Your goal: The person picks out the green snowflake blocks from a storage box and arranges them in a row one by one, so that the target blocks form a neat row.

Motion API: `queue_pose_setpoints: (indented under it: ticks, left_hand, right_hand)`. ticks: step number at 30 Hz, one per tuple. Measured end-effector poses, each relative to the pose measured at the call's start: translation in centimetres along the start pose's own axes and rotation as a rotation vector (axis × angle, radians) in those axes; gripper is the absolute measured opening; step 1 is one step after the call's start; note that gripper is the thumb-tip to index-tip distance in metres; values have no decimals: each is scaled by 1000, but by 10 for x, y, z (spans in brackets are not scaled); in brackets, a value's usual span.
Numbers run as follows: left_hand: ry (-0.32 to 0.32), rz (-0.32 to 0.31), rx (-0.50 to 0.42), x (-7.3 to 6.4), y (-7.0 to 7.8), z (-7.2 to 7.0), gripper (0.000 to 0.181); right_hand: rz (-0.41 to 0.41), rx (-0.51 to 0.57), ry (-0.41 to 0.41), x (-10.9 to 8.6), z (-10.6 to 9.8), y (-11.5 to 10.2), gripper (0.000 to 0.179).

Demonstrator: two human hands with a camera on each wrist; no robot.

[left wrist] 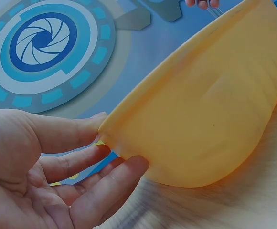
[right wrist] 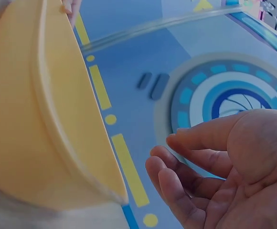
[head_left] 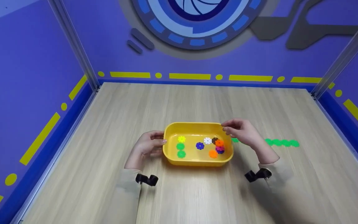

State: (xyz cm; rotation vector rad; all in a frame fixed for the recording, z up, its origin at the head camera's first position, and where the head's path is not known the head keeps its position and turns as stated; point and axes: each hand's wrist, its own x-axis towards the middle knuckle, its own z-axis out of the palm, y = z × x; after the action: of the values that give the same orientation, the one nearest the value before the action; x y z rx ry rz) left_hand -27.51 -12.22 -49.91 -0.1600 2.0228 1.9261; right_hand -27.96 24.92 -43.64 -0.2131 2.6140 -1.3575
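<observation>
A yellow plastic basin stands at the middle of the table, with several flower-shaped plastic discs inside. Yellow and green discs lie at its left; white, dark blue and orange discs lie further right, some overlapping. My left hand grips the basin's left end, thumb at the rim and fingers against the outer wall. Beside the right end hovers my right hand; in the right wrist view its loosely bent fingers are apart from the basin and hold nothing.
A row of green discs lies on the wooden table to the right, partly hidden behind my right hand and forearm. Blue-purple panels enclose the table at the back and both sides.
</observation>
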Motion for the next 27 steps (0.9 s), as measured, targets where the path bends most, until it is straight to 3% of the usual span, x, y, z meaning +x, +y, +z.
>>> queue_pose_setpoints:
  ticks: [12,21,27]
  left_hand:
    - [7,0,-5,0,1,1,50]
    - [-5,3,-18,1,1,1,51]
    - [-11,1,-26,3,-1,0,51]
  right_hand:
    - [-94,14,-113,15,44,-21,24]
    - [-108,-151,-129,25,82,-38,18]
    - [-152,-167,-205,34,103,-41,18]
